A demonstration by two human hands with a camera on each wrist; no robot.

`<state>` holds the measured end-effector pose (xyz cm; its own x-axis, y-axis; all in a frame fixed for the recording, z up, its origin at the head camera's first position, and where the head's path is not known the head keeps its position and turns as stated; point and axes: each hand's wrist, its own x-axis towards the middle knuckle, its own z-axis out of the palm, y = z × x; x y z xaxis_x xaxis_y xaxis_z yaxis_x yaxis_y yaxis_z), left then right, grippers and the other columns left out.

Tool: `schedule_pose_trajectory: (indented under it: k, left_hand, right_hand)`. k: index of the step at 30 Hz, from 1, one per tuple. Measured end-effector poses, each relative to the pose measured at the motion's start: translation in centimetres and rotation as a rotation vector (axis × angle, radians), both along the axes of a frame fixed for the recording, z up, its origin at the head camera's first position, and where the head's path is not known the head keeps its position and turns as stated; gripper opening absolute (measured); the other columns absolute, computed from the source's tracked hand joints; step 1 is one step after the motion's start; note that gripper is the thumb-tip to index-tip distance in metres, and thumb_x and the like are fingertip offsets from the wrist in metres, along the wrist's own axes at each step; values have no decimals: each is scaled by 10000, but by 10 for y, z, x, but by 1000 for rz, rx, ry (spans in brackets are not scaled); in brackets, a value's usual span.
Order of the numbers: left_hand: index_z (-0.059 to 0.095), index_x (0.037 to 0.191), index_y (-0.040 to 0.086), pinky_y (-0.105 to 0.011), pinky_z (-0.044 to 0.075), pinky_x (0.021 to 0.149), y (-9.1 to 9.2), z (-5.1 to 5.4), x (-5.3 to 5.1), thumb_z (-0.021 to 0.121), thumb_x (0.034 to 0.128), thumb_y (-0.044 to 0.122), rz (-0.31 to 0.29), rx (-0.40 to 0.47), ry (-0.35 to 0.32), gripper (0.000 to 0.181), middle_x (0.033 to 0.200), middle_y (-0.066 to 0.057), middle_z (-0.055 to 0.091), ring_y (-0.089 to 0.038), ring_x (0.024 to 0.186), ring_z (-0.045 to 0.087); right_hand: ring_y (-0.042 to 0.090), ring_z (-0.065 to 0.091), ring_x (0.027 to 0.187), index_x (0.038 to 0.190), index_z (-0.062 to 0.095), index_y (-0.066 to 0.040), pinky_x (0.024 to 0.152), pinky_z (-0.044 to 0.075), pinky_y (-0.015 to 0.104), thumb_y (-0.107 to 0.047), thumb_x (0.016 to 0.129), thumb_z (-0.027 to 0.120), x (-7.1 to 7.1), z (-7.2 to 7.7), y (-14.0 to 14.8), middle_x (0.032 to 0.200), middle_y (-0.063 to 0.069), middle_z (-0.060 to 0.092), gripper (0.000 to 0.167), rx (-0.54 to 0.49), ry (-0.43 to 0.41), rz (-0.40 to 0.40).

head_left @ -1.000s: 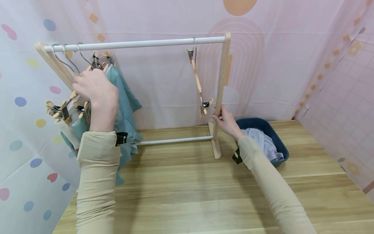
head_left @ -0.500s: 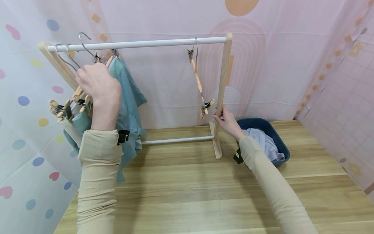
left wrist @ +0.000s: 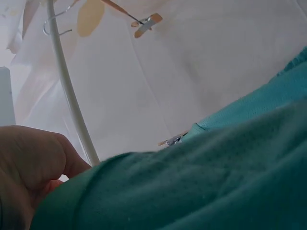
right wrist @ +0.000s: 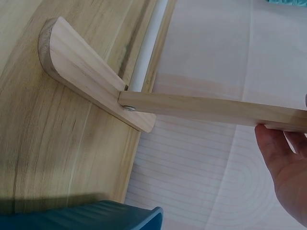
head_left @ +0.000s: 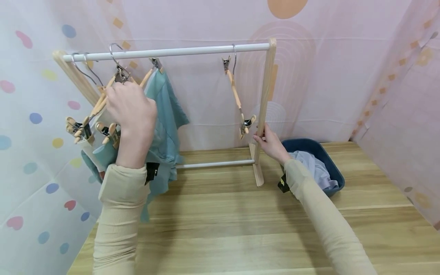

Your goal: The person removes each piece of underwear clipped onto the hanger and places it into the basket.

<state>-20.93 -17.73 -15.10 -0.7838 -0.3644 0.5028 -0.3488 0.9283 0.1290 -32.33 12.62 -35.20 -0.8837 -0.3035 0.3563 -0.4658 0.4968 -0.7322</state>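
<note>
My left hand (head_left: 130,109) grips a wooden clip hanger just below its metal hook (head_left: 115,53); the knuckles hide the exact hold. The hook's top stands above the white rail (head_left: 178,50), and I cannot tell whether it touches it. A teal garment (head_left: 166,110) hangs from the hanger's clip (head_left: 156,63); in the left wrist view teal cloth (left wrist: 192,177) fills the lower part beside the hand (left wrist: 33,158). My right hand (head_left: 273,145) holds the rack's right post (head_left: 266,88) low down, fingers and thumb on either side of it (right wrist: 288,167).
Two more hangers with clipped garments (head_left: 104,152) crowd the rail's left end. A bare clip hanger (head_left: 233,89) hangs near the right post. Behind the right forearm, a dark blue basin (head_left: 335,172) holds pale grey cloth (head_left: 311,166). The rack's foot (head_left: 258,172) stands on the wooden table (head_left: 220,229).
My left hand has lifted the hanger's hook up from the rail and shifted it right, with the teal garment swinging along. The right hand has stayed on the post.
</note>
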Motion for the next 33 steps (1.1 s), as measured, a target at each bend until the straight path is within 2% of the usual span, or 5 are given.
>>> schedule_pose_trajectory:
  k: [6,14,19,23,33]
  left_hand:
    - [578,1041,-151,-513,442,896,2,-15,12,356,825,10,-64,43,117,350,1070,-314,582,-444,1026,518]
    - [549,786,-104,-508,427,790,1,-34,30,342,788,-38,-179,21,286,217,852,-288,558,-446,824,491]
    - [548,763,-124,-508,410,728,0,-44,38,383,879,13,-255,7,364,244,782,-284,535,-433,724,446]
    - [581,822,-151,-533,415,728,0,-48,43,427,938,95,-291,14,371,313,800,-299,557,-446,725,457]
    - [592,864,-142,-523,415,668,-5,-57,60,440,940,77,-404,24,286,278,785,-272,547,-432,720,483]
  right_hand:
    - [372,606,1084,1291,364,9,870,523,470,-124,979,496,0,0,1,1130,236,612,365,22,17,13]
    - [368,605,1078,1260,378,19,860,527,467,-113,976,501,1,3,2,1121,242,608,336,31,19,15]
    - [365,609,1080,1255,385,19,875,530,459,-127,980,496,1,3,4,1118,241,606,330,51,-6,12]
    - [369,611,1098,1301,374,1,886,528,462,-157,982,502,5,7,7,1147,241,605,378,114,-26,-5]
    - [336,583,1103,1316,433,-35,869,496,489,-255,1000,459,23,24,13,1222,180,569,386,326,-17,-122]
